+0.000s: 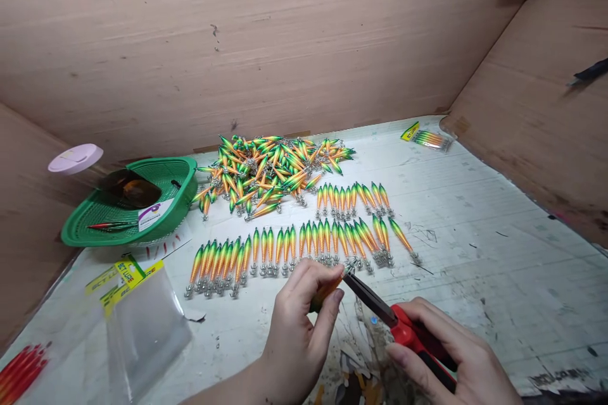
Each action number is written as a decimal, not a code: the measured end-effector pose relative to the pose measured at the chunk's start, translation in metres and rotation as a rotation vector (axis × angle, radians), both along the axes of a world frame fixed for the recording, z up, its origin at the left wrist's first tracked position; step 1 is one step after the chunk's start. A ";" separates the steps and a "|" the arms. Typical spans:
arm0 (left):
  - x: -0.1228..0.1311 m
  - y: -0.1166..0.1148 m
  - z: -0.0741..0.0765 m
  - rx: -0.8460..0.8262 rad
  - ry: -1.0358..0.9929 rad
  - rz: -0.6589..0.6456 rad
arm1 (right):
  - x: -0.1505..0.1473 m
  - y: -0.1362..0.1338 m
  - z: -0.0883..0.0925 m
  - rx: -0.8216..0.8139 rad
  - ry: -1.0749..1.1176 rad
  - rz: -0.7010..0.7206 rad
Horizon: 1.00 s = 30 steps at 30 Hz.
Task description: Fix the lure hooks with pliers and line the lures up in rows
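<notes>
Between the thumb and fingers of my left hand [301,323] is a fishing lure [327,294], orange with a green end. Its hook end points up and right, and much of its body is hidden by my fingers. My right hand [453,354] grips red-and-black-handled long-nose pliers [403,329]. The dark jaws of the pliers meet the lure's hook end just past my left fingertips; whether they clamp it I cannot tell. Beyond my hands, rows of green-and-orange lures [327,237] lie side by side, hooks toward me.
A heap of similar lures [266,168] lies against the back board. At left, a green basket [190,193] holds sunglasses and a card, near clear packets [147,323] with yellow headers. Red lures [21,373] are at the lower left. A packed set [430,138] lies at back right.
</notes>
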State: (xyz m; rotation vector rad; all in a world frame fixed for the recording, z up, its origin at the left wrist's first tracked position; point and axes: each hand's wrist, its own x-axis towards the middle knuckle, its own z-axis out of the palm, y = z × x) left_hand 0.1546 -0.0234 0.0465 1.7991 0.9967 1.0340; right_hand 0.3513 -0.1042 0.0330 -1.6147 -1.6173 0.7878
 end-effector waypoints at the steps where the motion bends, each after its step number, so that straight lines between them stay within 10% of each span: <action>1: 0.000 -0.001 0.000 0.023 -0.003 0.006 | -0.001 0.000 0.001 0.002 0.002 0.000; 22: -0.001 -0.009 -0.012 0.192 -0.046 0.051 | 0.011 0.007 0.003 -0.029 -0.045 0.124; 30: -0.004 -0.004 -0.003 -0.548 -0.358 -0.098 | 0.004 0.009 0.003 -0.117 0.060 0.033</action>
